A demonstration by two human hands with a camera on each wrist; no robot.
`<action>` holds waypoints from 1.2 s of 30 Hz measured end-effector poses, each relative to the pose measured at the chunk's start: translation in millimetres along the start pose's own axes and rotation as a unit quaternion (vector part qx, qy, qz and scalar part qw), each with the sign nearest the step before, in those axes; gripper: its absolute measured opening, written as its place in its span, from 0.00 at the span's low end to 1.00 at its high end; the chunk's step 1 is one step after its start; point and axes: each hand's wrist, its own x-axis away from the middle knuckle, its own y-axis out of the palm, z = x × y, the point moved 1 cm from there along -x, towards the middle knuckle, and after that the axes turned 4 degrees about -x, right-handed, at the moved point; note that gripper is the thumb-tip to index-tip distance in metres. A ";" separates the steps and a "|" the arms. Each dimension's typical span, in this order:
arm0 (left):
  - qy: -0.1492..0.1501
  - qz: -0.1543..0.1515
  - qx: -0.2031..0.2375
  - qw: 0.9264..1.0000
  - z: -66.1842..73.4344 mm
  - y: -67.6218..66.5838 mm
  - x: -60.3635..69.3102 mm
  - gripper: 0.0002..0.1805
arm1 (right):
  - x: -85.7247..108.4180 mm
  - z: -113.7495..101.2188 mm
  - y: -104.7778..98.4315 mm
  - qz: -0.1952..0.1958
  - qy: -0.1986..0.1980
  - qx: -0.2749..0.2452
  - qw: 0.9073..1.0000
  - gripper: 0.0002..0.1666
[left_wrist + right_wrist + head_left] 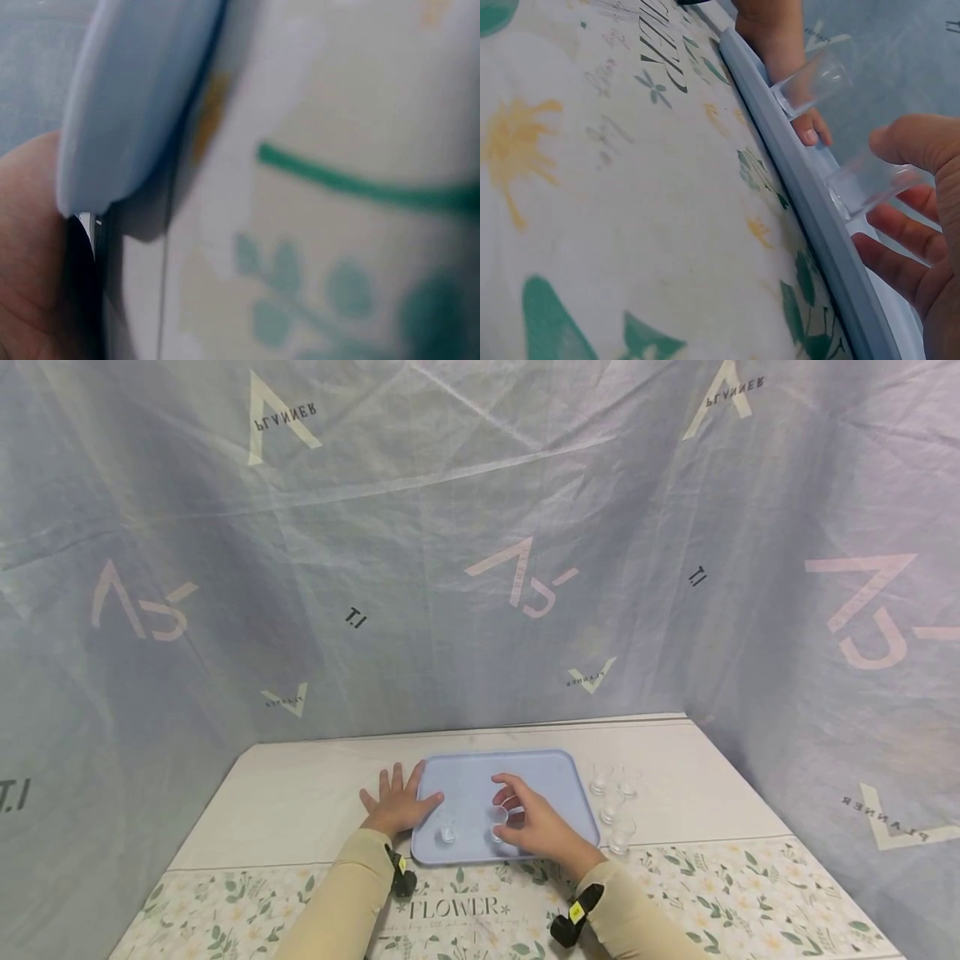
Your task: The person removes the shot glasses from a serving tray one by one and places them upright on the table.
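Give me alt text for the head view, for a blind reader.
A person's right hand curves around a clear cup on a light-blue tray, while the left hand lies spread at the tray's left edge, near a second cup. Four more cups stand right of the tray on the white-and-floral table, before a grey printed sheet.

My right hand, right edge of view, thumb and fingers curved around a clear cup upright on the blue tray; contact unclear. Second clear cup upright farther along the tray, partly in front of my left hand. Flower-print tablecloth with lettering fills the left side.
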 end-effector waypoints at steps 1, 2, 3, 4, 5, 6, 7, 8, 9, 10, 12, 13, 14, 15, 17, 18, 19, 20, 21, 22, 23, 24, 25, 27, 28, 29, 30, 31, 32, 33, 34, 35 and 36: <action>0.000 0.000 0.000 1.000 -0.2 0.3 -0.7 0.48 | -0.1 0.5 0.2 0.000 -0.003 0.001 1.000 0.46; -0.002 -0.004 0.000 1.000 -0.1 0.5 -1.3 0.48 | -0.1 0.7 0.5 0.001 -0.005 0.003 1.000 0.45; -0.002 -0.006 -0.002 1.000 -0.5 1.1 -2.0 0.49 | -0.1 0.5 0.7 0.001 -0.006 0.004 1.000 0.45; -0.004 -0.008 -0.003 1.000 -0.5 1.3 -2.4 0.49 | -0.1 0.5 1.0 0.002 -0.008 0.005 1.000 0.45; -0.005 -0.011 -0.004 1.000 -0.6 1.7 -2.7 0.49 | -0.1 0.6 1.2 0.004 -0.009 0.006 1.000 0.44; -0.006 -0.014 -0.007 1.000 -0.8 2.2 -3.1 0.49 | 0.0 0.7 1.5 0.006 -0.010 0.006 1.000 0.44; -0.005 -0.013 -0.007 1.000 -0.8 2.4 -3.3 0.49 | 0.0 0.7 1.7 0.007 -0.011 0.006 1.000 0.44; -0.005 -0.013 -0.007 1.000 -0.8 2.4 -3.3 0.49 | 0.0 0.8 1.8 0.009 -0.010 0.005 1.000 0.44; -0.004 -0.009 -0.006 1.000 -0.7 2.1 -3.0 0.49 | 0.0 1.0 1.9 0.011 -0.012 0.005 1.000 0.45; -0.004 -0.006 -0.006 1.000 -0.1 1.2 -2.6 0.48 | -0.1 1.2 1.8 0.013 -0.014 0.004 1.000 0.45; -0.001 0.001 -0.004 1.000 0.8 -0.2 -1.1 0.48 | -0.6 0.7 1.2 0.017 -0.019 0.000 1.000 0.46; 0.000 0.003 -0.004 1.000 1.3 -1.1 -0.3 0.48 | -1.1 0.3 0.8 0.018 -0.022 -0.002 1.000 0.46; 0.000 0.003 -0.006 1.000 1.9 -1.8 0.6 0.48 | -1.7 -0.4 0.1 0.019 -0.024 -0.004 1.000 0.46; -0.001 0.002 -0.009 1.000 2.4 -2.3 1.3 0.47 | -2.5 -1.1 -0.7 0.021 -0.028 -0.005 0.999 0.46; -0.001 0.001 -0.010 1.000 3.1 -3.2 2.4 0.47 | -4.4 -3.4 -2.9 0.024 -0.031 -0.009 0.999 0.47; -0.001 0.001 -0.010 1.000 3.2 -3.2 2.5 0.47 | -5.5 -4.9 -4.1 0.024 -0.031 -0.011 0.999 0.47; -0.002 0.000 -0.010 1.000 3.0 -3.0 2.2 0.47 | -6.6 -6.3 -5.5 0.025 -0.030 -0.012 0.999 0.47; -0.002 0.000 -0.010 1.000 2.8 -2.4 1.9 0.47 | -7.6 -7.7 -6.8 0.026 -0.029 -0.011 0.999 0.47; -0.003 -0.001 -0.010 1.000 2.3 -1.2 1.1 0.47 | -8.6 -8.8 -8.3 0.026 -0.029 -0.009 0.999 0.47; -0.003 -0.002 -0.009 1.000 2.3 -1.0 1.1 0.48 | -9.5 -9.6 -9.7 0.025 -0.029 -0.008 0.999 0.47; -0.003 -0.003 -0.010 1.000 2.4 -0.6 1.0 0.47 | -10.1 -10.1 -10.9 0.024 -0.028 -0.006 0.999 0.46; -0.003 -0.002 -0.010 1.000 2.4 -0.4 0.9 0.47 | -10.7 -10.4 -11.9 0.023 -0.029 -0.005 0.999 0.46; -0.003 -0.003 -0.009 1.000 2.7 -0.1 0.9 0.47 | -10.9 -10.6 -12.9 0.022 -0.029 -0.002 0.999 0.46; -0.004 -0.008 -0.010 1.000 1.9 1.2 0.1 0.48 | -10.8 -10.5 -14.4 0.022 -0.031 0.002 0.999 0.46; -0.002 -0.009 -0.008 1.000 1.3 1.7 -0.5 0.48 | -10.7 -10.5 -15.0 0.022 -0.031 0.002 0.999 0.46; -0.001 -0.008 -0.006 1.000 0.9 2.2 -1.1 0.48 | -10.4 -10.8 -15.7 0.023 -0.029 0.001 0.999 0.46; 0.000 -0.007 -0.003 1.000 0.5 2.9 -1.7 0.48 | -10.1 -11.2 -16.5 0.025 -0.028 0.000 0.999 0.46; -0.002 -0.010 -0.003 1.000 -0.7 4.5 -3.2 0.49 | -9.6 -11.7 -17.4 0.027 -0.026 -0.001 0.999 0.46; -0.004 -0.012 -0.004 1.000 -2.4 6.2 -5.1 0.49 | -9.3 -12.2 -18.4 0.030 -0.025 -0.002 0.999 0.46; -0.005 -0.013 -0.004 1.000 -3.6 7.3 -6.7 0.50 | -8.9 -12.7 -19.6 0.032 -0.022 -0.003 0.999 0.46; -0.006 -0.013 -0.005 1.000 -4.8 8.8 -8.3 0.50 | -8.3 -13.1 -20.9 0.035 -0.020 -0.003 0.999 0.46; -0.007 -0.013 -0.006 1.000 -6.1 9.9 -10.1 0.51 | -7.7 -13.7 -22.2 0.038 -0.018 -0.003 0.999 0.46; -0.008 -0.016 -0.008 1.000 -8.3 12.3 -12.7 0.51 | -7.0 -14.5 -23.5 0.041 -0.017 -0.001 0.999 0.46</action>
